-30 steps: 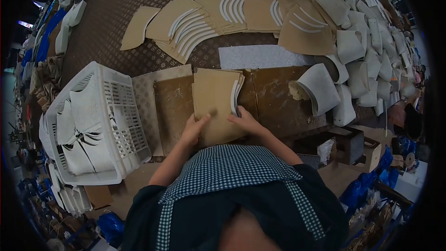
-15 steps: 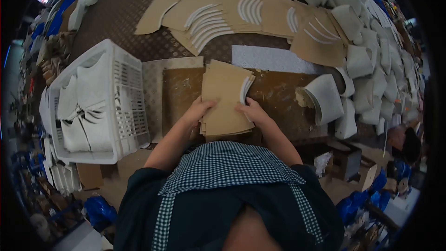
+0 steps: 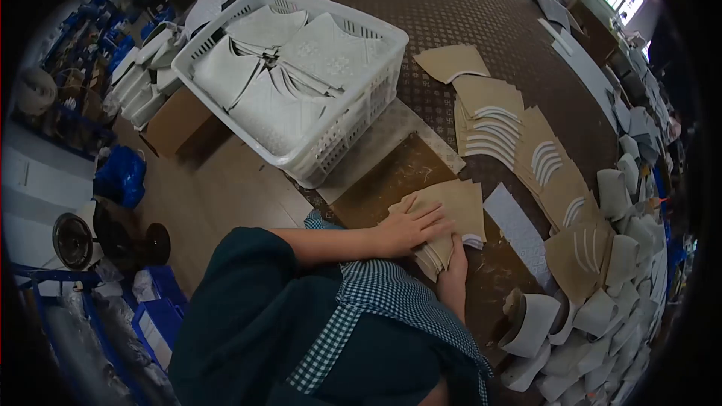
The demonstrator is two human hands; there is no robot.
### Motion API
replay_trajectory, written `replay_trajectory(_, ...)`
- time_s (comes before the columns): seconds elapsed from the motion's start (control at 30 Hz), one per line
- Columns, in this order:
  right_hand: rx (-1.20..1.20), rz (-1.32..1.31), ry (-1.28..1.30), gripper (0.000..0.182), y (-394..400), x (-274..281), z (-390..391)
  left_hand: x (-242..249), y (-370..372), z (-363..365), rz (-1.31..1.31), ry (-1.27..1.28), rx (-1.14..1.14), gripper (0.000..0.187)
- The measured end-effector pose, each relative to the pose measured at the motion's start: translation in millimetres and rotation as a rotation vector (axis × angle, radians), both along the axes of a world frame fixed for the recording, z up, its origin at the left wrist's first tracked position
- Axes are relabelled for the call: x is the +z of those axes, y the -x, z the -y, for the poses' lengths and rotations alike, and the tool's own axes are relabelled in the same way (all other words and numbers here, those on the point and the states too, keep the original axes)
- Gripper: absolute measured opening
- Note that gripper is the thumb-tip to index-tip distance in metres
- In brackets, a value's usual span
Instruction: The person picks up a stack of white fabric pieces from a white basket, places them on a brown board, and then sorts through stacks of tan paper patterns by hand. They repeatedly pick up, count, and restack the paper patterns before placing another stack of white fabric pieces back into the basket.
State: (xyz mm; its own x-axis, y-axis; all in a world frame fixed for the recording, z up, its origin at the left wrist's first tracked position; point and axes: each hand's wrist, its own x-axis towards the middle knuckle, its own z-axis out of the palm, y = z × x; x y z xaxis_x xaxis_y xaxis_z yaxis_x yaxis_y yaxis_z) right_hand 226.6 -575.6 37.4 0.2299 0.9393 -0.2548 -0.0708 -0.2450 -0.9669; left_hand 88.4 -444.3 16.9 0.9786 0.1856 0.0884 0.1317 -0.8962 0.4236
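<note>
A stack of tan, fan-shaped sheets (image 3: 466, 201) with a white curved edge strip lies in front of me on a brown board (image 3: 391, 180). My left hand (image 3: 412, 228) rests flat across the top of the stack, fingers spread. At the stack's near right side, my right hand (image 3: 454, 269) grips its edge, with the thumb or a finger along the side; part of that hand is hidden. Beyond the stack, more tan sheets with white curved strips (image 3: 489, 124) are laid out overlapping in an arc. A pale textured strip (image 3: 517, 229) lies between the stack and the arc.
To the left stands a white plastic basket (image 3: 226, 125) filled with white curved pieces. Many greyish-white curved pieces (image 3: 602, 312) are heaped at the right. A cardboard box (image 3: 177, 122) and a blue bag (image 3: 120, 175) are farther left, near the floor.
My view has swung left, bringing the basket nearer the middle. My left hand has moved from the stack's left edge onto its top; my right hand stays at its side.
</note>
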Motion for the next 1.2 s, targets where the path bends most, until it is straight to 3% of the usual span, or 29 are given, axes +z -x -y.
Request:
replay_trajectory(0.1, -0.119, 0.072, -0.007, 0.045, 14.8, 38.2, -2.6, -7.1, -2.0, -11.5, 0.098, 0.043, -0.091, 0.105)
replay_trajectory(0.17, -0.190, 0.159, 0.036, 0.057, 22.8, 23.4, 9.9, 17.2, 6.3, -11.8, 0.079, 0.122, -0.197, 0.106)
replay_trajectory(0.2, -0.176, 0.216, 0.056, 0.062, 19.4, 12.7, 16.5, 4.9, 9.5, -8.0, 0.131, 0.069, -0.212, 0.106)
replay_trajectory(0.27, -0.166, 0.250, 0.081, 0.074, 16.7, 7.7, 15.4, 3.4, 12.2, -5.6, 0.244, 0.031, -0.142, 0.098)
replay_trajectory(0.37, -0.208, 0.110, -0.067, 0.074, 28.1, 7.1, -0.9, 4.1, -1.0, -20.5, 0.397, 0.033, -0.044, 0.075)
replay_trajectory(0.47, -0.292, 0.364, -0.094, 0.062, 30.9, -19.3, 2.2, 24.4, -4.8, -44.4, 0.505, 0.005, -0.084, 0.054)
replay_trajectory(0.57, -0.525, -0.897, -0.261, 0.042, 31.3, -2.1, -18.5, 67.1, 10.6, -76.8, 0.571, -0.016, -0.076, 0.043)
replay_trajectory(0.7, -0.672, 0.117, -0.216, 0.055, 59.4, 9.2, -47.0, 150.7, 62.8, -123.0, 0.739, -0.067, -0.036, 0.040)
replay_trajectory(0.77, -0.709, 0.290, -0.246, 0.058, 69.9, 11.5, -58.2, 177.9, 93.8, -138.4, 0.787, -0.080, -0.015, 0.039)
replay_trajectory(0.83, -0.679, 0.250, -0.322, 0.062, 78.6, 12.4, -75.5, 196.7, 122.8, -154.4, 0.842, -0.101, 0.003, 0.037)
replay_trajectory(0.97, -0.590, 0.193, -0.430, 0.069, 90.6, 16.3, -122.7, 212.1, 182.9, -194.2, 0.708, 0.151, 0.108, 0.028)
replay_trajectory(1.1, -0.443, 0.120, -0.541, 0.077, 101.4, 16.6, -181.7, 187.3, 228.9, -230.9, 0.670, 0.472, 0.358, 0.027)
replay_trajectory(1.2, -0.359, 0.043, -0.411, 0.079, 107.7, 14.2, -201.0, 181.3, 262.5, -250.0, 0.635, 0.637, 0.497, 0.027)
